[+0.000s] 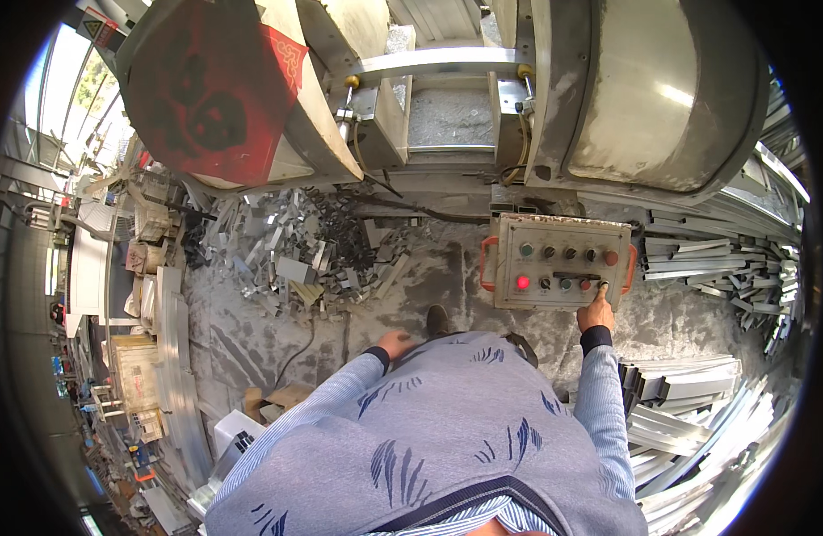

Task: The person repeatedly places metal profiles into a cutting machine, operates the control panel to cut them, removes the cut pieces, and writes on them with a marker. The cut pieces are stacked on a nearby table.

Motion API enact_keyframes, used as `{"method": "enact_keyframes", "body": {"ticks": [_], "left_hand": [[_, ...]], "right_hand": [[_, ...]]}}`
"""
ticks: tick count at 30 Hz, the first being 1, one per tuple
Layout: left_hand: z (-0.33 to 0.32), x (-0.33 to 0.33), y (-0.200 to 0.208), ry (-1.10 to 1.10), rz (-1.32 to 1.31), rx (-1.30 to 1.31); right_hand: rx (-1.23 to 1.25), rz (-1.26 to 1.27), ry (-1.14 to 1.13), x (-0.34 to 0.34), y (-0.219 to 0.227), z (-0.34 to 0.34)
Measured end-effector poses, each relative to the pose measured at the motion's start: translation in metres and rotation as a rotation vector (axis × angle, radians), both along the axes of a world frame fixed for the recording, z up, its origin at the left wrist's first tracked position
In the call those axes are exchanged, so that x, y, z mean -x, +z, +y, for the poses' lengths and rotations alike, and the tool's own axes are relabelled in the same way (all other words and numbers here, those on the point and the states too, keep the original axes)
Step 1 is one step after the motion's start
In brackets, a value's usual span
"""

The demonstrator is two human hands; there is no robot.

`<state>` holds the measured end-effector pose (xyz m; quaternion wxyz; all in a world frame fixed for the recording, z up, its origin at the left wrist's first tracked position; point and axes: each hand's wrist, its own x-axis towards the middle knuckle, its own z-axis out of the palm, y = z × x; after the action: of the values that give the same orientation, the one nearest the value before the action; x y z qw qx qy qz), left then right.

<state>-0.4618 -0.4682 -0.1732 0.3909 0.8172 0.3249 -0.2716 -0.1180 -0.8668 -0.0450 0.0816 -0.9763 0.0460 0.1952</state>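
Note:
My right hand (596, 313) reaches to the control box (554, 261), a grey panel with several buttons and knobs and an orange handle at each side. Its index finger is stretched out onto the control at the lower right corner, while the other fingers look curled; nothing is held. At the panel's lower left a red button (523, 282) glows. My left hand (396, 344) hangs low beside my apron (465, 420), away from the panel. Its fingers are smeared and partly hidden. Beyond the panel, a silver metal bar (438, 61) lies across the machine between two clamps.
Big machine housings, one red and dark (215, 98), one pale (639, 98), flank the bar. Metal offcuts (295, 259) are heaped at left on the dusty floor. Long aluminium profiles (688, 384) lie stacked at right. A cable (300, 348) crosses the floor.

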Motion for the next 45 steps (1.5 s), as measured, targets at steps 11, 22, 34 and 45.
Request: {"method": "enact_keyframes", "body": {"ticks": [11,22,34,45], "left_hand": [[0.012,0.004,0.007,-0.033,0.019,-0.012],[0.008,-0.007,0.004,-0.096,-0.004,-0.029],[0.015,0.007,0.004,-0.055,-0.009,0.014],[0.019,0.001,0.014,-0.061,0.037,-0.002]], "right_hand": [[0.004,-0.021,-0.013,0.002,-0.007,0.0],[-0.007,-0.013,-0.021,0.002,-0.008,-0.001],[0.004,-0.037,-0.016,0.003,-0.011,0.0],[-0.015,-0.06,-0.014,0.004,-0.017,-0.003]]}}
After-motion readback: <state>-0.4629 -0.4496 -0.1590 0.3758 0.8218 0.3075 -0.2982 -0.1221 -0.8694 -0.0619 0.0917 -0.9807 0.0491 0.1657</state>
